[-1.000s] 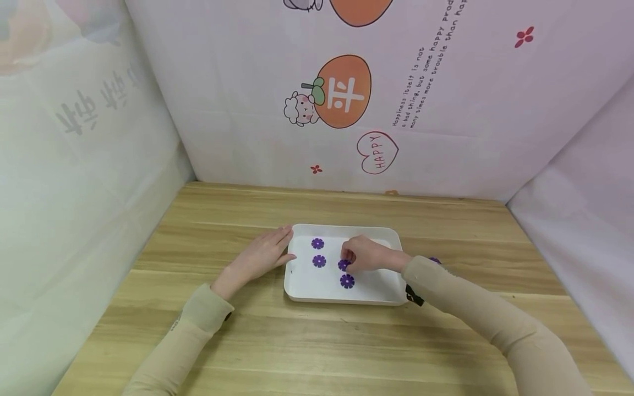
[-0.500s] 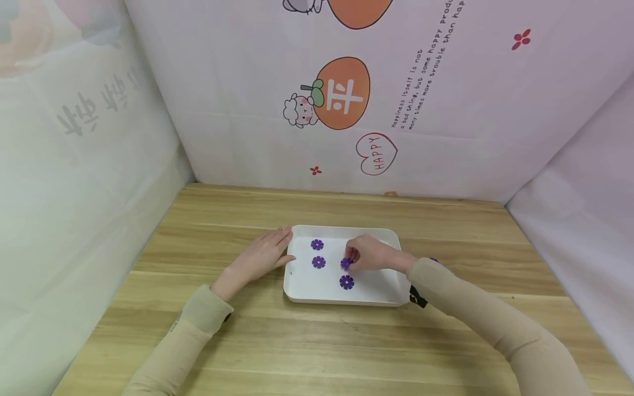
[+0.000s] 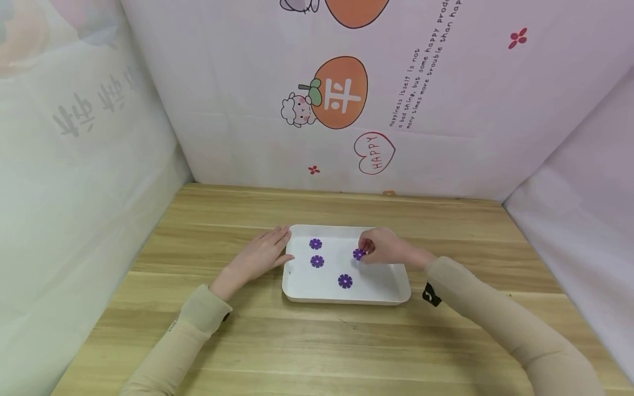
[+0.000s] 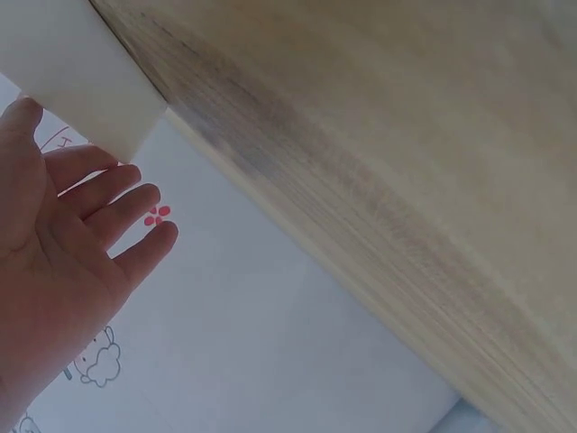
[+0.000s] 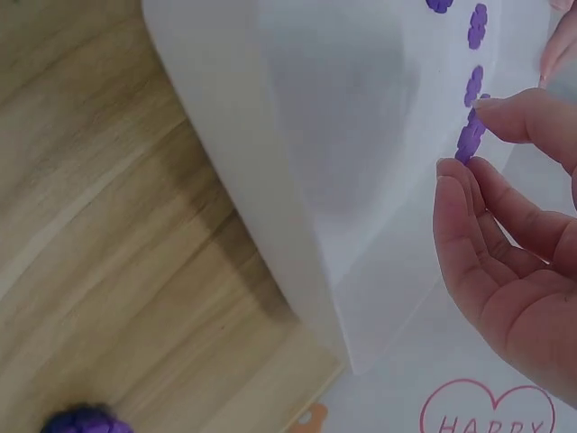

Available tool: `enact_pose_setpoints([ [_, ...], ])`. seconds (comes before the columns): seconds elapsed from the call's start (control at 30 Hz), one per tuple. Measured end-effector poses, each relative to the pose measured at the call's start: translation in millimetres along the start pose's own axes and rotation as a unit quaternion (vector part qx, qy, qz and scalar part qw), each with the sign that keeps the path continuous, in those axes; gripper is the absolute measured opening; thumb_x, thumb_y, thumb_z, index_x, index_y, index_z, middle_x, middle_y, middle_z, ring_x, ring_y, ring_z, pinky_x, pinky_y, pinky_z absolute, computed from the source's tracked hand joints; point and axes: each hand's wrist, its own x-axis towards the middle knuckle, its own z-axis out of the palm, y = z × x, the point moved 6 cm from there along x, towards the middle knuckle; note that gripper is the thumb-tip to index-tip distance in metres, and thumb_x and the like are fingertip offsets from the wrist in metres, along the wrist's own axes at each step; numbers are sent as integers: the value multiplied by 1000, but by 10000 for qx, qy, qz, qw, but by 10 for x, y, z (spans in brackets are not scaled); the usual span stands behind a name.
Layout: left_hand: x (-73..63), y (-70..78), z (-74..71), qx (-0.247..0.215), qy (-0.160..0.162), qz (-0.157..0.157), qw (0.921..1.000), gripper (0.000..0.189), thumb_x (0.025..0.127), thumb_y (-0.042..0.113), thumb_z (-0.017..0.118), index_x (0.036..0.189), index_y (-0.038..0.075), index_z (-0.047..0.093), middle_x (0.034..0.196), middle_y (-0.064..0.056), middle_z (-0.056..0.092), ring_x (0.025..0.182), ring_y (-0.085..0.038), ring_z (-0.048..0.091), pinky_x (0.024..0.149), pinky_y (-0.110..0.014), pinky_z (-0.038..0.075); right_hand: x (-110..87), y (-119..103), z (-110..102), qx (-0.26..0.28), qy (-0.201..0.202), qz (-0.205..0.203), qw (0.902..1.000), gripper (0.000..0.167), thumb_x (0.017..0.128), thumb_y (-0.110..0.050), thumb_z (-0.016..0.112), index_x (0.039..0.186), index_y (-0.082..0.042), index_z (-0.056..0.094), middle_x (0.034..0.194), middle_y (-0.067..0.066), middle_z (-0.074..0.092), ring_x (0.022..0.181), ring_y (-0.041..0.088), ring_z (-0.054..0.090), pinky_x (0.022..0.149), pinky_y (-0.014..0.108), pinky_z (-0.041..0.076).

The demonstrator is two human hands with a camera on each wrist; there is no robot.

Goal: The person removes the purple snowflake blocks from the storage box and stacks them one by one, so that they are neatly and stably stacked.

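Purple flower-shaped discs of plastic look are at a shallow white rectangular tray [image 3: 297, 281]: three lie flat inside it and a fourth is in the right hand [image 3: 387, 246].

At the far left stands a white printed sheet [image 3: 89, 181]. Next, a beige fabric sleeve [image 3: 170, 341] leads to the left hand [image 3: 257, 256], its fingers extended and holding nothing, the fingertips at the tray's left rim.

In the tray's left part, a far disc [image 3: 315, 243] lies with a second disc [image 3: 317, 261] just on its near side. Further right, a third disc [image 3: 345, 281] lies toward the near wall. To its right and farther away, thumb and fingers of the right hand pinch the fourth disc [image 3: 358, 255] over the tray; whether it touches the floor cannot be told. The hands are well apart.

Right of the tray, a black object [image 3: 431, 295] shows beneath the right beige sleeve [image 3: 510, 316]. The right wrist view shows a partly cut-off purple item [image 5: 86, 421] on the wood-grained table [image 3: 297, 346], outside the tray.
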Motion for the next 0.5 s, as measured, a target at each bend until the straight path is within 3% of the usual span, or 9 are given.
enact_pose_setpoints([
  [0.23,-10,9,-20,101,37,42,9999,65,102,44,51,144,-6,46,153,-21,44,140,-37,47,116,-51,42,-132,162,-152,305,228,55,9993,17,81,-7,77,94,-2,68,88,7,70,79,13,63,71,25,57],
  [0.5,0,-4,17,83,-30,31,10000,66,103,45,49,146,-5,44,154,-20,42,141,-36,45,117,-50,41,-314,316,-272,102,477,132,9987,15,82,-9,77,92,-4,68,87,5,70,77,10,63,69,22,55],
])
